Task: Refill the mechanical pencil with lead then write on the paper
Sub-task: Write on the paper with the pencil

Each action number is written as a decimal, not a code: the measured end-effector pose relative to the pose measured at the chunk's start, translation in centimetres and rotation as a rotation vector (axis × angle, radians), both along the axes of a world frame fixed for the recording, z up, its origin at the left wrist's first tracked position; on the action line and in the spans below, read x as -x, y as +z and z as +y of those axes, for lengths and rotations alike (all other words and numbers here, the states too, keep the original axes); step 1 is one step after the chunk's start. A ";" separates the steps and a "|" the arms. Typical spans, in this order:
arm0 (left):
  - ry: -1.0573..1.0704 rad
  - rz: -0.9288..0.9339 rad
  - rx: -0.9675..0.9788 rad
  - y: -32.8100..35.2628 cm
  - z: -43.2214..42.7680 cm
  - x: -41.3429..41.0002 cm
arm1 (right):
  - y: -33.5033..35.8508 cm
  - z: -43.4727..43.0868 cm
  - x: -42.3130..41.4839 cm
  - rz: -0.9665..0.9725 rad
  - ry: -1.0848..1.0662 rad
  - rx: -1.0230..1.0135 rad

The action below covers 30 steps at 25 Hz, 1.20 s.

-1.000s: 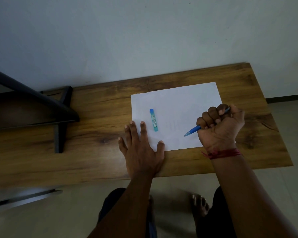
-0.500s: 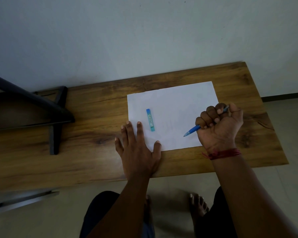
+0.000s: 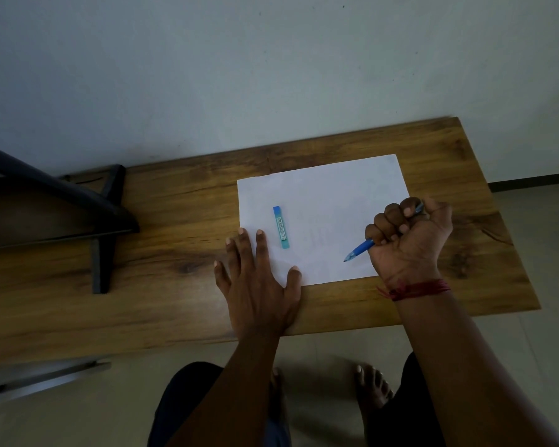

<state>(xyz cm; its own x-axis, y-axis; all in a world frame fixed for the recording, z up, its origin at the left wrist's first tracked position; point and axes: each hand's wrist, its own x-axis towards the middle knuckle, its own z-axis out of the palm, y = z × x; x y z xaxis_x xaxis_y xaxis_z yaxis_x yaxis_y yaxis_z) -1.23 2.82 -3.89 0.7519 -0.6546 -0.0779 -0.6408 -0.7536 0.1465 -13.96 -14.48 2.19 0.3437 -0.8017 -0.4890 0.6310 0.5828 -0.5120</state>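
Note:
A white sheet of paper (image 3: 323, 195) lies on the wooden table (image 3: 175, 221). My right hand (image 3: 410, 240) grips a blue mechanical pencil (image 3: 360, 248) in a fist at the paper's near right corner, tip pointing left and down close to the sheet. A small blue-green lead case (image 3: 280, 227) lies on the left part of the paper. My left hand (image 3: 259, 282) rests flat with straight fingers on the paper's near left corner and the table, just left of the lead case. Faint marks show in the paper's middle.
A black metal stand (image 3: 104, 221) occupies the table's left part. A grey wall rises behind the table. The table's near edge runs under my forearms, with floor and my feet (image 3: 371, 385) below.
Both hands keep their grip and position relative to the paper. The view has shifted slightly, so everything sits a little left and lower in frame.

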 end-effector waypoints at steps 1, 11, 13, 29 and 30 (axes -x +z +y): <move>0.001 0.004 0.004 0.1 0.0 0.0 | 0.0 0.0 0.1 0.004 -0.001 -0.007; -0.001 -0.003 0.020 0.1 0.1 0.1 | -0.1 0.2 0.1 -0.028 -0.003 -0.004; -0.001 -0.004 0.024 0.1 0.2 0.1 | 0.0 0.2 0.1 -0.038 -0.007 0.008; -0.008 -0.004 0.030 -0.2 0.2 0.0 | -0.1 0.1 0.0 -0.041 -0.004 0.025; -0.008 -0.005 0.028 -0.2 0.2 0.0 | -0.1 0.1 0.0 -0.052 -0.001 0.031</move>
<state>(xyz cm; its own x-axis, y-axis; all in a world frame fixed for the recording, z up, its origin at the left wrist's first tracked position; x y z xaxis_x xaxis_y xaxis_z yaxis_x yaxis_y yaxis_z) -1.25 3.05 -4.09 0.7473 -0.6622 -0.0556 -0.6473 -0.7443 0.1646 -13.97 -14.34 2.08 0.3670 -0.8165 -0.4457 0.6583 0.5665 -0.4957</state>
